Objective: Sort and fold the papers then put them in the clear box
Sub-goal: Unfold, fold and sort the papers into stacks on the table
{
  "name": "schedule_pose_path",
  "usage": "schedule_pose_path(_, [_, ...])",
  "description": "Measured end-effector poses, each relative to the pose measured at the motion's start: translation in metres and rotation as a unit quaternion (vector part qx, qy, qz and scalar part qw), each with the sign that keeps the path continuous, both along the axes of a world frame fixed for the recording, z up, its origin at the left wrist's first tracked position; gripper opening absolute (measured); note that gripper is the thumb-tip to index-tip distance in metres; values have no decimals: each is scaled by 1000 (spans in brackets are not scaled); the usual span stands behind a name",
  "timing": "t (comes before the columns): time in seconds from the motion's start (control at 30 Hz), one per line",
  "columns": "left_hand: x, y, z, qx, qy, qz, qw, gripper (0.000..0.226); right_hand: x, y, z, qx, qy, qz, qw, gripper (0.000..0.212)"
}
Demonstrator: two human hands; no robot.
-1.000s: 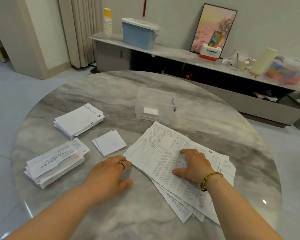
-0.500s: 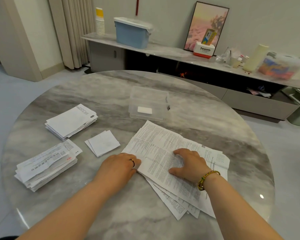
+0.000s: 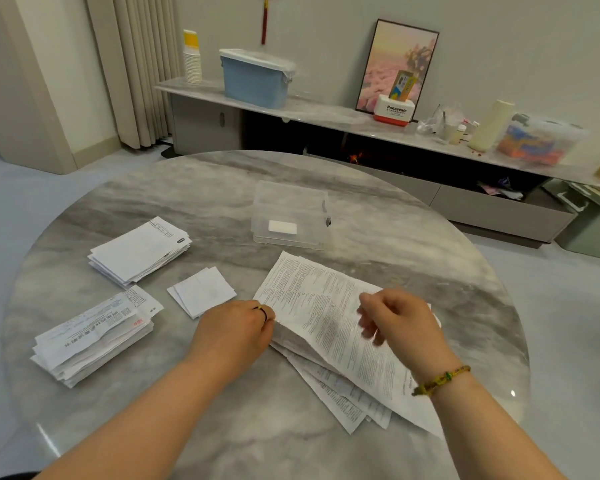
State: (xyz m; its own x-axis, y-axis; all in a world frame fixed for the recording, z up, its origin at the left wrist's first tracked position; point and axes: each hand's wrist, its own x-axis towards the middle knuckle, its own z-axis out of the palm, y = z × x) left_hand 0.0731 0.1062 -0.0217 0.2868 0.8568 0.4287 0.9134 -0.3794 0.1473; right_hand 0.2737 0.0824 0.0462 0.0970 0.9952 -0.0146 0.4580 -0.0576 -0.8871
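The printed sheet tops a loose pile on the tabletop, near the clear box. It looks thin, light and limp, likely to sag and slide over the pages beneath, so an edge or corner is the best place to hold it. The left hand curls its fingers on the sheet's left edge, which is raised. The right hand hovers above the sheet with blurred, loosely curled fingers; whether they grip it is unclear.
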Motion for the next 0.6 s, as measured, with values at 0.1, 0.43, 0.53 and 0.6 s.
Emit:
schedule_pose_path(0.1, [2,-5,5,10,-30,-4,999,37,-16,-34,7,-162,82,97,979,35])
schedule_pose_path(0.43, [10,-37,19,41,-44,-77,995,34,-24,-46,-23,-193,359,-105,907,10])
schedule_pose_path(0.53, [14,-45,12,18,-41,-136,990,34,-21,-42,-27,-146,379,-130,905,12])
schedule_pose_path(0.6, [15,-51,14,-32,-46,-156,986,36,-19,-39,-30,-132,345,-145,918,24])
